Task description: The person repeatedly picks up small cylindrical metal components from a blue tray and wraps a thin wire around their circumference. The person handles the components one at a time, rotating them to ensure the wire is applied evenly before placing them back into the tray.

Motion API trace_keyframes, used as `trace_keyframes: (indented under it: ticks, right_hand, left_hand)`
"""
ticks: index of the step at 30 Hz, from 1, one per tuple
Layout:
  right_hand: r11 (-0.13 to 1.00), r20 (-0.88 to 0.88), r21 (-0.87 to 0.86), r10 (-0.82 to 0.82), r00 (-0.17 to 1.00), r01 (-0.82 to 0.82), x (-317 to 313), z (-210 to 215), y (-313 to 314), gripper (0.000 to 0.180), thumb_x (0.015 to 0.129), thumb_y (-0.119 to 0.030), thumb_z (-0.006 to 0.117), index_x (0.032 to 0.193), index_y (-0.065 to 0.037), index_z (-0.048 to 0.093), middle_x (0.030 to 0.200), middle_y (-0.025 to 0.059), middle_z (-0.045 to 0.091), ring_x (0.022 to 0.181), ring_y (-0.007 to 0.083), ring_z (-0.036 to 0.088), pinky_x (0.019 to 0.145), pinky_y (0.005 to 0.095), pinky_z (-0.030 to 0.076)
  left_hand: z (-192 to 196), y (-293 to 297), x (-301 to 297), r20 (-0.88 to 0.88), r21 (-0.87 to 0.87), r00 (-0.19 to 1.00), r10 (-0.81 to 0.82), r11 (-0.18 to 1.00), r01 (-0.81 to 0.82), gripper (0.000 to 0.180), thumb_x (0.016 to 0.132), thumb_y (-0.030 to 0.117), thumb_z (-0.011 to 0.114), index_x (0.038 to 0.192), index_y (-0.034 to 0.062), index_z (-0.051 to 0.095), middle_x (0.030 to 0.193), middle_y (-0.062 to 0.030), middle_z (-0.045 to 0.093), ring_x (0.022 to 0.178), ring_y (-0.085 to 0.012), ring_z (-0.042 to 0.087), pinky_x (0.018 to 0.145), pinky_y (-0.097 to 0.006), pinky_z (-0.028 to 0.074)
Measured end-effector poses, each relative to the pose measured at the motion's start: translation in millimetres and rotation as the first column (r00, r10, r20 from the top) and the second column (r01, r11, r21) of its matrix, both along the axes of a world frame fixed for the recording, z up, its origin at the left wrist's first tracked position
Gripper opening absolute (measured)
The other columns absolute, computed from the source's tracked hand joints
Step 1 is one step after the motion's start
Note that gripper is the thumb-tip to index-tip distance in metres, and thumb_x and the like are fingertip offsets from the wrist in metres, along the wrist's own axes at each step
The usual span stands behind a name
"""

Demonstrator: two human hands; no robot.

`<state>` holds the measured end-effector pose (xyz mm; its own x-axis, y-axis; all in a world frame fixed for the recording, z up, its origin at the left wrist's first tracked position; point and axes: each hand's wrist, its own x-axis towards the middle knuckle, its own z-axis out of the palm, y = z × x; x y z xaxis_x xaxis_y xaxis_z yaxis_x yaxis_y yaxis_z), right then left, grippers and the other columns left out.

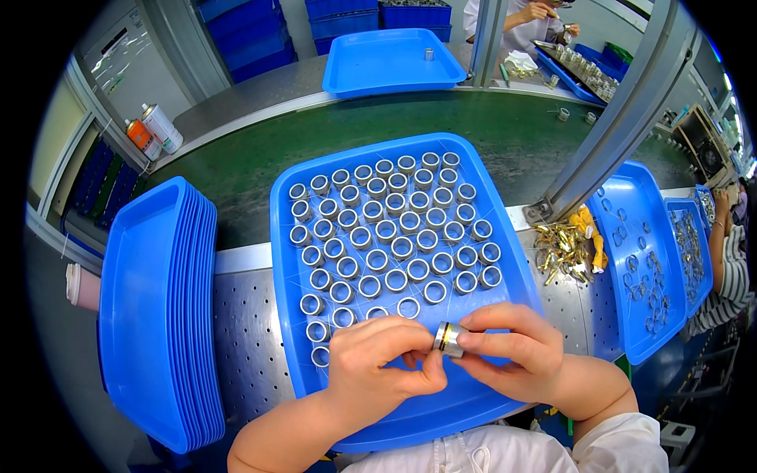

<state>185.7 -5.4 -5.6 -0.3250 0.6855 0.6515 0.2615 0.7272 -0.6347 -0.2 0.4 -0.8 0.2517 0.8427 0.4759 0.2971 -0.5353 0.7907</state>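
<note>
Head view. We find the banded metal sleeve (pixel 449 340) at lower centre of the frame, held up over the near part of the blue tray (pixel 430 404). The left hand (pixel 385 356) has its thumb and forefinger closed about the left end; the right hand (pixel 516 352) pinches the right end between its fingers.

Handling (our estimate): light enough for fingertips, rigid, hard to dent by hand; the smooth bare metal may slip or roll. We would take hold of the plain outer wall near either end, clear of the gold-coloured band.

Orientation: long axis runs roughly left to right across the frame, right end slightly lower; we cannot tell whether either end is open. By contrast, the ring-shaped sleeves (pixel 401 257) at mid-frame stand on end, openings upward.
</note>
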Motion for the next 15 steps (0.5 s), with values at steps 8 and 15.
trace_keyframes:
  ticks: [8, 15]
  right_hand:
    - [0.869, -0.344, -0.460, 0.015, 0.939, -0.182, 0.5, -3.2, -2.0, 0.039, 0.066, 0.004, 0.075, 0.102, -0.001, 0.062, 0.097, 0.0114, 0.061, 0.080, 0.0172, 0.063, 0.068, 0.0277, 0.054]
    - [0.997, -0.014, -0.071, 0.010, 1.000, -0.011, 2.7, 0.7, 2.9, 0.038, 0.064, 0.003, 0.076, 0.100, -0.004, 0.065, 0.096, 0.0102, 0.061, 0.079, 0.0198, 0.062, 0.064, 0.0262, 0.053]
  left_hand:
    - [-5.2, 4.8, 0.7, -0.049, 0.245, 0.999, -0.002, 0.969, 0.014, 0.019, 0.054, -0.001, 0.069, 0.072, 0.0024, 0.064, 0.064, -0.0066, 0.062, 0.053, -0.0147, 0.060, 0.049, -0.023, 0.046]
    - [2.6, 0.8, -0.8, 0.104, -0.129, 0.994, -0.038, 0.990, 0.051, 0.019, 0.058, -0.007, 0.067, 0.075, -0.0009, 0.065, 0.067, -0.0075, 0.063, 0.055, -0.0113, 0.058, 0.050, -0.021, 0.046]
